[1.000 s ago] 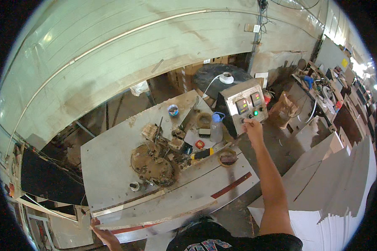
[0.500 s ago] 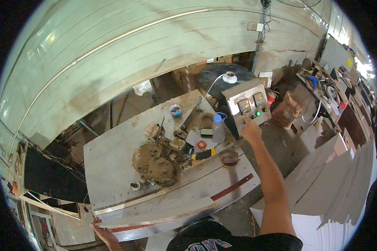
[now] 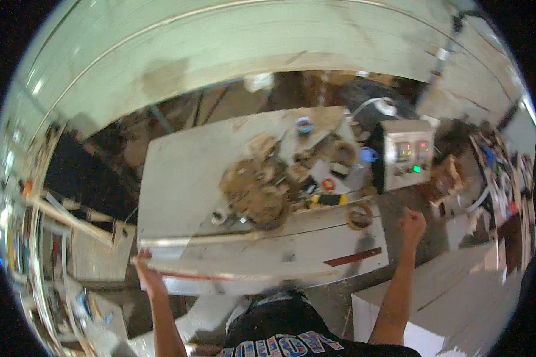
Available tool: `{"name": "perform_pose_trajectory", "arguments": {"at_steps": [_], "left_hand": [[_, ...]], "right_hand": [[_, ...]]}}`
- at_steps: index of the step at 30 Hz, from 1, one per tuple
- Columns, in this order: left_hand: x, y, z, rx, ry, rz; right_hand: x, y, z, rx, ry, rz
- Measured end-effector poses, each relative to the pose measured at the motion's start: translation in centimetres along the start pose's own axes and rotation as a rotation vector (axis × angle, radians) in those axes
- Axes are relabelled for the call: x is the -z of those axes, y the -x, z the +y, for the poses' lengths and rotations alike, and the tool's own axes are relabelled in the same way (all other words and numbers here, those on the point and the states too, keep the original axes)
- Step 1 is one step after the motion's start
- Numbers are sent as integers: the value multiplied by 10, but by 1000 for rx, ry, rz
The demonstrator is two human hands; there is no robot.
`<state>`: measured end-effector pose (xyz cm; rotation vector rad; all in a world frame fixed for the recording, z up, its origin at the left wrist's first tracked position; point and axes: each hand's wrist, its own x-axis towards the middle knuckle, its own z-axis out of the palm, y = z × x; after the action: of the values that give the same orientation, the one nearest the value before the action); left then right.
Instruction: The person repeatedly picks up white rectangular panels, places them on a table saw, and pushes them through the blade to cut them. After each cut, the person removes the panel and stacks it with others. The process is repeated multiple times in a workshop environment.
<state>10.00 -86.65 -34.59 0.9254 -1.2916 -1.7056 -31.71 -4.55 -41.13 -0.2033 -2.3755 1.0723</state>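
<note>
My left hand [image 3: 149, 275] grips the left end of a long, narrow pale board [image 3: 220, 268] with a reddish-brown stripe on its edge. The board lies along the near edge of the worktable [image 3: 178, 178]. My right hand [image 3: 413, 226] hangs in the air right of the table, fingers curled in, holding nothing that I can see. Beyond it stands a metal control box [image 3: 406, 157] with lit displays and a green light; hand and box are apart. The picture is smeared by motion.
A dusty round machine part [image 3: 253, 193] sits mid-table. Around it are a tape roll [image 3: 359, 215], a yellow-and-black tool [image 3: 329, 200] and a blue-topped bottle [image 3: 369, 154]. White sheets [image 3: 435, 297] are stacked at the lower right. A cluttered bench [image 3: 500, 160] stands far right.
My right hand has come off the control box's front, back toward me, and its pointing finger has curled in. My left hand stays at the board's end. The whole view has swung right.
</note>
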Motion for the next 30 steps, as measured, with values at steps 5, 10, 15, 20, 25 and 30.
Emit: {"name": "perform_pose_trajectory", "arguments": {"at_steps": [5, 10, 15, 20, 25, 30], "left_hand": [[5, -4, 3, -6, -188, -64], [9, -4, -9, -100, -66, -175], [24, -3, -9, -224, -219, -380], [30, -13, -9, -241, -156, -414], [42, -31, -14, -283, -251, -551], [48, -39, -18, -265, -328, -582]], "right_hand": [[17, 82, 8, -518, -458, -76], [14, 150, -33, -602, -448, -63], [-1, 210, -101, -695, -499, -7], [-12, 257, -176, -646, -561, -55], [-8, 292, -224, -705, -323, -112], [-57, 312, -209, -390, -540, -148]]}}
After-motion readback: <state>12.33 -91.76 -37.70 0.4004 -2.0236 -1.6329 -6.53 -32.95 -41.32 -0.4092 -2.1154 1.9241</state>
